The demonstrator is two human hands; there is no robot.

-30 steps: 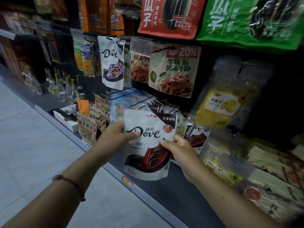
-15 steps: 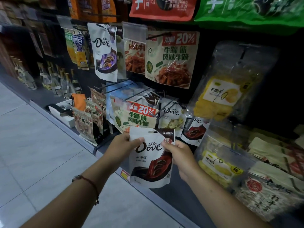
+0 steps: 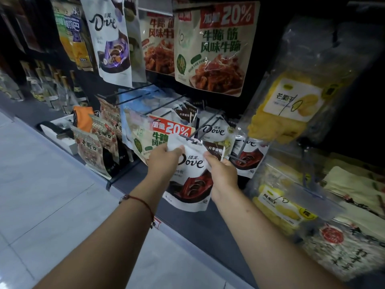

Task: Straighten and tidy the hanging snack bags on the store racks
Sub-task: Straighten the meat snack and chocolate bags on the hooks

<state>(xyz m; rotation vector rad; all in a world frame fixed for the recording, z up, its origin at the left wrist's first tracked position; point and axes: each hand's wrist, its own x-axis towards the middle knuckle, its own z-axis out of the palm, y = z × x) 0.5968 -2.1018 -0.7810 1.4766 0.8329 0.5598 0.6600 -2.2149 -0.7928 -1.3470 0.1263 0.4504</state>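
Note:
A white Dove chocolate bag (image 3: 190, 184) with a dark red picture is held up in front of the lower rack. My left hand (image 3: 164, 160) pinches its top left corner and my right hand (image 3: 221, 174) pinches its top right corner. The bag's top edge is at the tip of a black metal peg (image 3: 205, 127) that sticks out of the rack. Behind it hang another Dove bag (image 3: 215, 131) and a beige beef-tendon snack bag (image 3: 150, 136) with a red 20% label.
Above hang a big beef-tendon bag (image 3: 214, 51) and a white Dove bag (image 3: 109, 38). Clear bags of dried mango (image 3: 291, 105) hang on the right. Small patterned bags (image 3: 89, 149) and bottles (image 3: 54, 90) stand at the left. Pale floor tiles (image 3: 41, 195) lie below.
Both hands have lifted the Dove bag up and toward the rack, from below the hanging bags to the tip of a peg. The view has moved closer to the shelf.

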